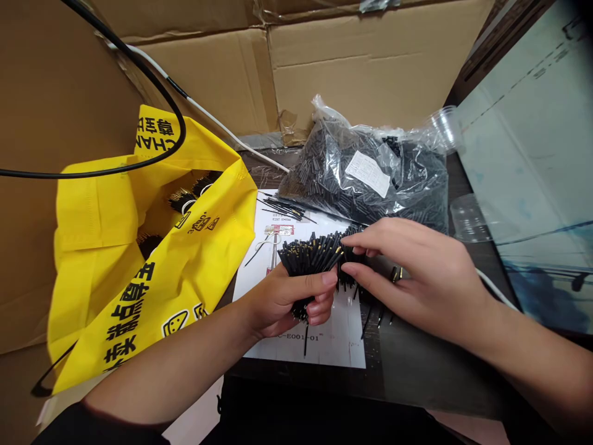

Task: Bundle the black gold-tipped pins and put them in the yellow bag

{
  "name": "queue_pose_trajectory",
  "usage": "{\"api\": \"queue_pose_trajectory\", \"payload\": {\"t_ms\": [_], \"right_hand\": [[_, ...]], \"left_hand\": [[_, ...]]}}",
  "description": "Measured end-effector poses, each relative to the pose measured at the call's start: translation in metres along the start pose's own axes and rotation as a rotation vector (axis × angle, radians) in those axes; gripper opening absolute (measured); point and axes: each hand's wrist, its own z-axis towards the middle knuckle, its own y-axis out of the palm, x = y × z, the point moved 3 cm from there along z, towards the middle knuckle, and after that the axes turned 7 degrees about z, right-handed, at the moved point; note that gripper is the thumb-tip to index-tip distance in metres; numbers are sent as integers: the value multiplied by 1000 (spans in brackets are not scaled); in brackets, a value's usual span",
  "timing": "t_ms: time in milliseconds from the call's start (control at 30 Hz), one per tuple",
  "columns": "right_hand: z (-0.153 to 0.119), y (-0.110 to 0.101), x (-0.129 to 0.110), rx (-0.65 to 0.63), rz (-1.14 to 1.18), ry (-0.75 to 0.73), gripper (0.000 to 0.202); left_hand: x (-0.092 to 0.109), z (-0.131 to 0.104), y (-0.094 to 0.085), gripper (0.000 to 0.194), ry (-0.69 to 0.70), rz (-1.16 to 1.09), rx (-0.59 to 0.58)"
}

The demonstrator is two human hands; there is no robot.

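Observation:
My left hand (301, 293) is closed around a thick bundle of thin black wire-like pieces (311, 253), some showing gold-coloured tips. One long piece hangs below the fist. My right hand (412, 272) is at the bundle's right side, thumb and index finger apart with their tips close to its end. More black pieces (349, 278) show behind the right fingertips, partly hidden by them. Beneath both hands lies a white printed sheet (343, 346), and several loose thin black pieces (287, 209) rest on its far end.
Behind the hands sits a clear plastic bag (324, 167) full of short black pieces. At left stands an open yellow bag (194, 259) with tied black bundles (181, 200) inside. Clear plastic cups (472, 216) are at right. Cardboard (361, 74) walls the back; a black cable (178, 117) hangs upper left.

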Motion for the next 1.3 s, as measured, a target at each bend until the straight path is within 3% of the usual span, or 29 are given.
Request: {"api": "queue_pose_trajectory", "payload": {"t_ms": [133,333,467,667,767,1000,1300], "right_hand": [[-6,6,-3,45,-13,-14,13],[-11,6,-9,57,-77,-75,25],[-11,8,-10,93,-61,-35,19],[-7,3,-16,96,-67,-46,14],[-7,2,-18,89,-93,-58,14],[-7,5,-20,37,-89,-57,14],[-9,10,-32,-3,-204,6,19]], "left_hand": [[0,-1,0,33,15,15,-43],[-1,-1,1,38,-5,37,-91],[-2,-1,0,41,-33,0,-124],[-4,-4,1,29,-70,-160,-261],[-6,-5,-1,26,-83,-191,-274],[-10,0,0,57,-99,-74,-225],[-11,3,1,46,42,38,114]]}}
